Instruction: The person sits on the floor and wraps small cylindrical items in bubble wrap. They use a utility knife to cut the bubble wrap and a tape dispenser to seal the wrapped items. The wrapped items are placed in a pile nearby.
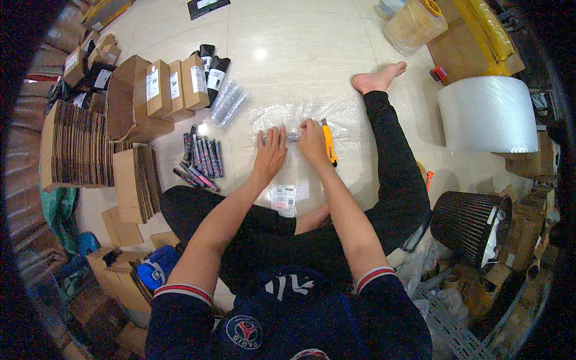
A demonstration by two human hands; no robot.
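Note:
A slim dark tube [292, 137], seemingly rolled in clear bubble wrap, lies crosswise on the floor in front of me. The fingers of my left hand [271, 150] press over its left part. At the right end, my right hand [313, 141] pinches the tube or its wrap; the fingers hide what exactly. A sheet of bubble wrap [348, 119] spreads flat beneath and beyond both hands. Just right of my right hand lies a yellow utility knife [330, 144]. Printed paper labels [284, 200] sit on the floor between my forearms.
Several marker-like tubes [204, 155] lie left of my hands, near bubble-wrapped rolls [229, 103] and labelled cartons [158, 87]. Flattened cardboard [81, 148] is stacked farther left. At right stand a bubble wrap roll [488, 114] and a dark slatted bin [465, 227]. Stretch film [414, 27] stands beyond my foot.

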